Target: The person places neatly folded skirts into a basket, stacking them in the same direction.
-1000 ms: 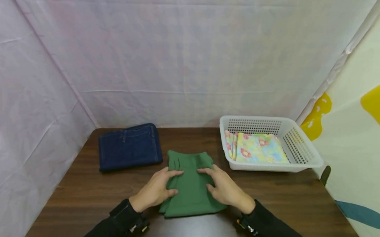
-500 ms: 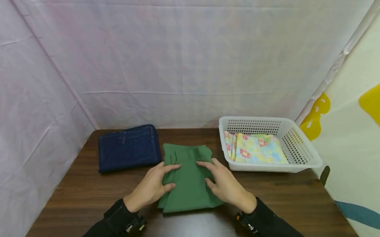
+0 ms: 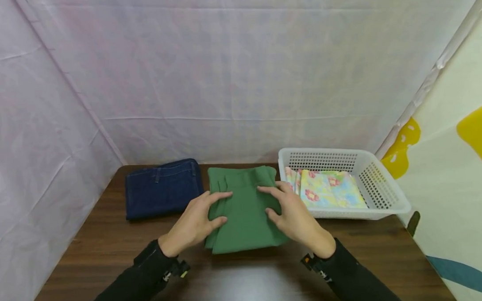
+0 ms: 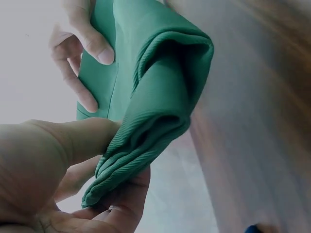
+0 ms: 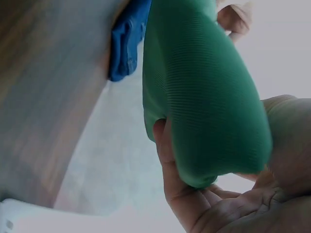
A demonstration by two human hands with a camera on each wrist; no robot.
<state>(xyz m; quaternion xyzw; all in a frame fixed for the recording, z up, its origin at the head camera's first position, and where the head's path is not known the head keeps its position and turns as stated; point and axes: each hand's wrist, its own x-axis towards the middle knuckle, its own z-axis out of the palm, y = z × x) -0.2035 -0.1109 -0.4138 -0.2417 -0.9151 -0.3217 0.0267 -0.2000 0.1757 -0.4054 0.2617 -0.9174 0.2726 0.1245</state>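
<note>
Between dark denim (image 3: 162, 188) at left and white basket (image 3: 355, 214) at right: folded green cloth (image 3: 245, 219), apparently held off the tabletop (image 3: 245, 276). Left hand (image 3: 193, 221) and right hand (image 3: 301, 219) grip opposite edges, fingers curled beneath. Risk: layered left folds may fan out if left hold slackens; uneven pull could skew them.

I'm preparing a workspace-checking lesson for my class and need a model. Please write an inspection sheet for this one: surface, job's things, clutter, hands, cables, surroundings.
Surface: brown wood-look table, with a glare patch near the front.
Job's things: green cloth, folded into layers.
Clutter: folded blue jeans on the left; white basket on the right, holding folded flowered cloth.
Hands: left hand and right hand grip opposite sides of the green cloth.
Cables: nothing seen.
Surroundings: pale curtain behind; white sheet with yellow and blue shapes on the right.
</note>
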